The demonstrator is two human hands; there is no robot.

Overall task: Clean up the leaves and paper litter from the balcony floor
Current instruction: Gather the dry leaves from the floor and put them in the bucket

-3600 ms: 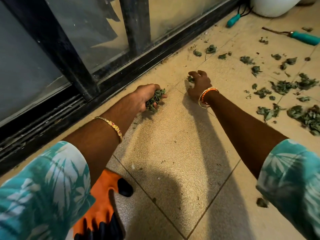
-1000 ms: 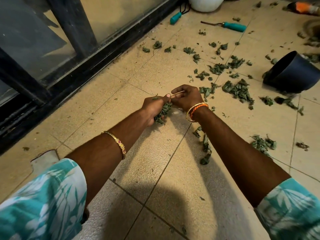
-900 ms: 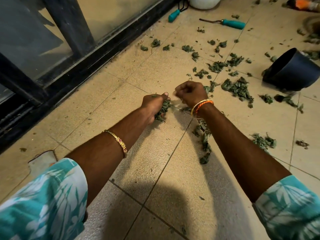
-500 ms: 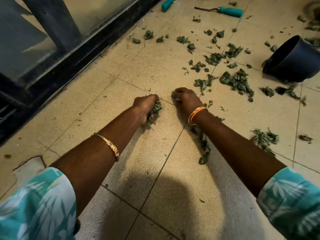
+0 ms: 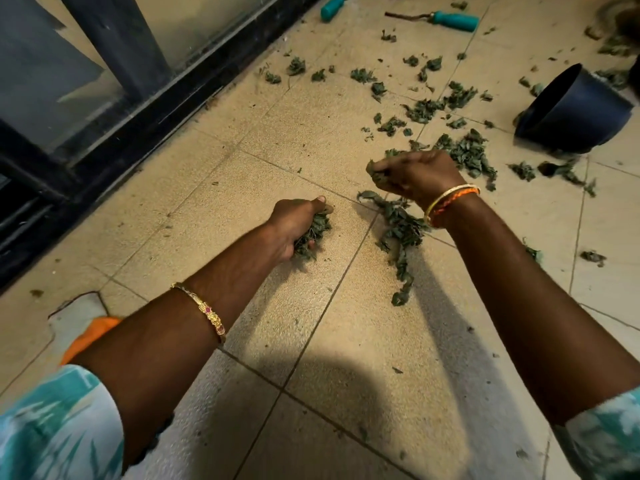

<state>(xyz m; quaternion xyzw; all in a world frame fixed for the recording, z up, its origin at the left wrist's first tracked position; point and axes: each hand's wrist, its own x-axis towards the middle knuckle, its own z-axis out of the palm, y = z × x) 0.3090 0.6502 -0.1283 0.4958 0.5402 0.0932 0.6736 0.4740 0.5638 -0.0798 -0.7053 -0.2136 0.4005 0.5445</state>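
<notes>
The left hand (image 5: pixel 294 225) grips a bunch of leaves (image 5: pixel 313 233) low over the floor tiles (image 5: pixel 242 188). The right hand (image 5: pixel 417 174) pinches a few leaves just beyond. More loose leaves (image 5: pixel 464 152) lie scattered between the right hand and the tipped black pot (image 5: pixel 575 112).
</notes>
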